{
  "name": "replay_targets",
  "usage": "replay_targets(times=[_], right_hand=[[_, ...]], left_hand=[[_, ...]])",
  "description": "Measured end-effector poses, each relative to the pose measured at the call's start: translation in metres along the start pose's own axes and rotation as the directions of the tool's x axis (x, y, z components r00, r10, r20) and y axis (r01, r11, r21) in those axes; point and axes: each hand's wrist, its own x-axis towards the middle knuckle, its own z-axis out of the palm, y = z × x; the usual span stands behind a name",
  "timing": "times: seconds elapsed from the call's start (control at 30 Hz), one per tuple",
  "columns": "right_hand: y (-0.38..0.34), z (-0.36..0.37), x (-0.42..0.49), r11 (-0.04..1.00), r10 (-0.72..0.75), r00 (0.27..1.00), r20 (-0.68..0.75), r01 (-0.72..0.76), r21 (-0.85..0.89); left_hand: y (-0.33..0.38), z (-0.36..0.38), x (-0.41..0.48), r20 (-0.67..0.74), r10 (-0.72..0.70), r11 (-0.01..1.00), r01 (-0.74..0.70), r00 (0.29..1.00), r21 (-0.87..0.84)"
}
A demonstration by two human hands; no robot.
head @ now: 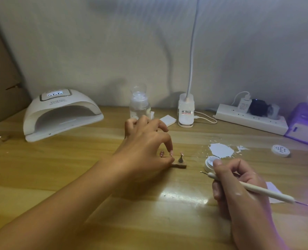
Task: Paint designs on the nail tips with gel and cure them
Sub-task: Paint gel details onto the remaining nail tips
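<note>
One nail tip (171, 154) pinched by left hand (146, 141); right hand (239, 193) grips pen (268, 192).

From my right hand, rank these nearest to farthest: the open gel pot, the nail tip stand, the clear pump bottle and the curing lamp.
1. Open gel pot, just beside the right hand's thumb.
2. Nail tip stand, to its left, pinched by the left hand.
3. Clear pump bottle, back centre.
4. Curing lamp, far back left.

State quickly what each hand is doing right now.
Left hand: pinching a nail tip on the wooden stand.
Right hand: gripping the white dotting pen.
</note>
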Motion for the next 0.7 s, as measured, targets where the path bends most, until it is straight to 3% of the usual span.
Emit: replay_targets(times=[0.5,0.6,0.7], right_hand=[[0.004,-0.003,0.000,0.993,-0.115,0.993,0.010,0.116,-0.038],[0.003,-0.004,-0.001,0.985,-0.158,0.987,0.003,0.158,-0.072],[0.001,-0.006,0.001,0.972,-0.220,0.975,-0.026,0.217,-0.088]], left_hand=[[0.031,-0.001,-0.016,-0.159,0.099,0.975,-0.064,0.982,0.213],[0.038,-0.007,-0.025,-0.234,0.149,0.982,-0.116,0.961,0.152],[0.049,-0.003,-0.037,-0.099,0.121,0.985,-0.132,0.988,-0.112]])
